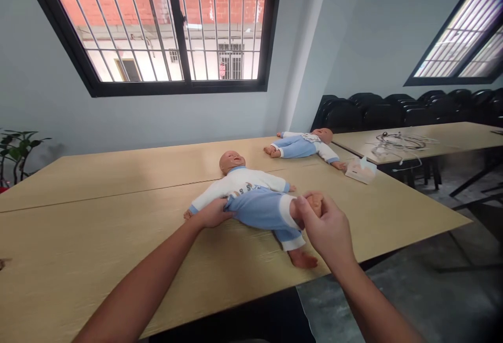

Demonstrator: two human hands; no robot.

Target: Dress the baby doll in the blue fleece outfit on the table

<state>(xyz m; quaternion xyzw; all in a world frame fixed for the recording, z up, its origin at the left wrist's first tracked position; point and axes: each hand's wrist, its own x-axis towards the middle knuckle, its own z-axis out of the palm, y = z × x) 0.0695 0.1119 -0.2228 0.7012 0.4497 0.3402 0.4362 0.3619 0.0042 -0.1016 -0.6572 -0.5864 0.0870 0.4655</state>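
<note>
A baby doll point(251, 193) in a white top and blue trousers lies on its back on the wooden table point(98, 238), head toward the window. My left hand point(212, 214) is closed on the waist of the doll's blue trousers at its hip. My right hand point(324, 227) is closed round the doll's raised foot point(316, 202), lifting that leg. The doll's other leg lies flat with its bare foot point(303, 259) near the table's front edge.
A second baby doll point(304, 145) lies farther back on the table. A tissue pack point(360, 169) sits near the right edge. Cables point(396, 142) lie on another table to the right, black chairs point(393, 107) behind it. A plant point(15, 149) stands at far left.
</note>
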